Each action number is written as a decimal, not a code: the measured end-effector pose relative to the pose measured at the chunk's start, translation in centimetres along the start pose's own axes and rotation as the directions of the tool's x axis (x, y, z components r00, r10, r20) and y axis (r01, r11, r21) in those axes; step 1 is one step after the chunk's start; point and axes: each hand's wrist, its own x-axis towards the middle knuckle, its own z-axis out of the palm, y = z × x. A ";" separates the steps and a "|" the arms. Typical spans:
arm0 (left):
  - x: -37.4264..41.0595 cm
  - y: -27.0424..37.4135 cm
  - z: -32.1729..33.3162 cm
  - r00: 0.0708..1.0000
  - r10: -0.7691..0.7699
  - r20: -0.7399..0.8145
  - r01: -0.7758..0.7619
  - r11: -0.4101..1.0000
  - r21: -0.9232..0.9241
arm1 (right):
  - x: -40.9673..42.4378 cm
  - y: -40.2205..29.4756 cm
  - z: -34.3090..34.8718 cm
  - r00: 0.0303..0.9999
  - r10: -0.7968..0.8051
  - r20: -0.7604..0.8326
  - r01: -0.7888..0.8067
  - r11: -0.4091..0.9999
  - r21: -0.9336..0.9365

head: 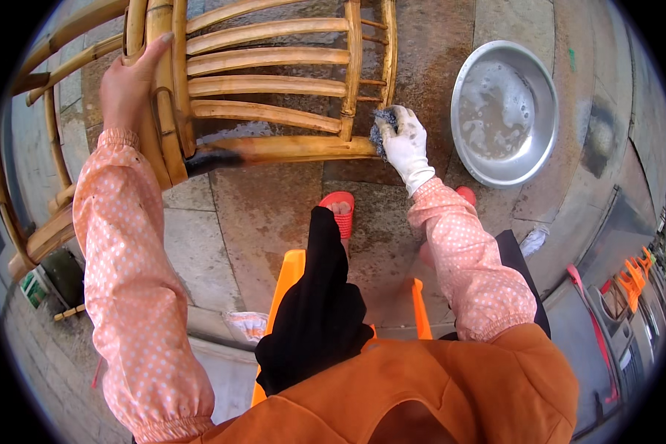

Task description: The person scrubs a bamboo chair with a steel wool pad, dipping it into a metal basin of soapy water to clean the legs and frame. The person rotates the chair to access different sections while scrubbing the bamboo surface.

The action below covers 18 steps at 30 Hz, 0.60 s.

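A bamboo chair (266, 57) lies tipped in front of me, with curved slats across its back and a dark scorched patch near one joint. My left hand (126, 91), bare, grips the thick bamboo frame at the upper left. On my right hand (402, 139) is a soiled white glove; its fingers close on a blue-grey scouring pad (378, 130) pressed against the end of the lower bamboo pole. To the right of that hand stands a round metal basin (459, 133) holding cloudy, sudsy water.
Wet stone paving (266, 250) lies underfoot. Orange plastic stool parts (289, 272) show beneath me. At the lower right are a pink strap (591, 327) and orange items (632, 283); a crumpled white piece (534, 240) lies below the basin.
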 end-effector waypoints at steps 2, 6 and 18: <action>-1.2 1.4 -0.2 1.000 0.004 0.017 -0.004 1.000 -0.027 | 4.6 -1.0 -0.5 0.997 0.075 -0.022 -0.077 0.990 -0.120; -1.7 2.5 0.0 1.000 0.005 0.028 -0.004 0.999 -0.041 | 15.7 -0.6 -1.3 0.986 -0.030 -0.164 0.021 0.998 -0.061; -0.6 0.0 -0.2 0.999 0.039 -0.009 -0.039 0.999 -0.003 | 4.2 -1.8 -0.3 0.969 0.246 -0.004 -0.243 0.960 0.137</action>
